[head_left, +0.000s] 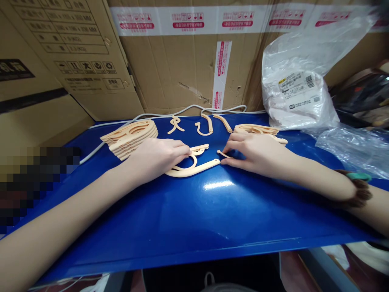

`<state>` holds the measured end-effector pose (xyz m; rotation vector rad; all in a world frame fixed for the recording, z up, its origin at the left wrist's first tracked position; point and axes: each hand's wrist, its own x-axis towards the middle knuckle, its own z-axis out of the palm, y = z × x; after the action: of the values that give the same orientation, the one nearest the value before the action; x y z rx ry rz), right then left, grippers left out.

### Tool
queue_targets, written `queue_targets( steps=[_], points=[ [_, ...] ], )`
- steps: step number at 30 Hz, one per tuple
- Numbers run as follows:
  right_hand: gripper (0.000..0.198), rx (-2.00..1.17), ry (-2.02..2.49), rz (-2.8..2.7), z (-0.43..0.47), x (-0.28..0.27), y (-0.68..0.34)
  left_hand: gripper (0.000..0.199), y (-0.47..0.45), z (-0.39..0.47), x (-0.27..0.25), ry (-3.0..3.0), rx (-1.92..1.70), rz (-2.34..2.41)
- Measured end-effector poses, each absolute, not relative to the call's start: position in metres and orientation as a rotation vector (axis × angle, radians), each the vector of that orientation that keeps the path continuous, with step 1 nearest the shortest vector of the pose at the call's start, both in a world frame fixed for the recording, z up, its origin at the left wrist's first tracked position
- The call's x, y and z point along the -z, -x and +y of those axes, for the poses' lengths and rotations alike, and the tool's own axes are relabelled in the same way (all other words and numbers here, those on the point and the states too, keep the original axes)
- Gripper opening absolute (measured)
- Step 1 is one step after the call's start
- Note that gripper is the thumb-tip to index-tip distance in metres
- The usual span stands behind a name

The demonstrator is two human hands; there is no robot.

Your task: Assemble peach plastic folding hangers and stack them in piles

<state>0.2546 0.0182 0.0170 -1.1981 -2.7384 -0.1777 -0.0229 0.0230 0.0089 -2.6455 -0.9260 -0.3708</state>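
Note:
My left hand [156, 158] is closed at the fingertips on a beige plastic hanger part. The long curved arm [194, 169] of that part, with a ring at its inner side, reaches out over the blue table. A short straight piece [200, 148] shows just beyond those fingertips; whether it is joined to the arm I cannot tell. Between the thumb and fingers of my right hand [253, 152] is a thin beige piece [223, 154], its small knobbed end pointing left. The two hands are apart, with the free end of the curved arm close to my right thumb.
Stacked beige hanger parts [135, 138] lie behind my left hand, and another stack [258, 129] behind my right. Loose hooks [205, 127] and a curved strip [223, 123] lie at the back, near a white cable [188, 107]. Cardboard boxes [182, 65] and a plastic bag [299, 89] stand behind.

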Motion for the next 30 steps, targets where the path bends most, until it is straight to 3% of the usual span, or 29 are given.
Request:
queue_targets(
  steps=[9, 26, 30],
  points=[
    [0.017, 0.067, 1.262, -2.652, 0.018, -0.02, -0.255, 0.026, 0.03, 0.038, 0.0, 2.753, 0.636, -1.146],
    [0.045, 0.005, 1.215, -2.679, 0.011, -0.023, -0.249, 0.031, 0.0, 0.002, -0.004, 2.992, 0.585, -1.055],
    [0.043, -0.012, 1.195, -2.7, 0.01, -0.021, -0.246, 0.025, -0.002, 0.003, -0.001, 3.071, 0.497, -1.1]
  ],
)
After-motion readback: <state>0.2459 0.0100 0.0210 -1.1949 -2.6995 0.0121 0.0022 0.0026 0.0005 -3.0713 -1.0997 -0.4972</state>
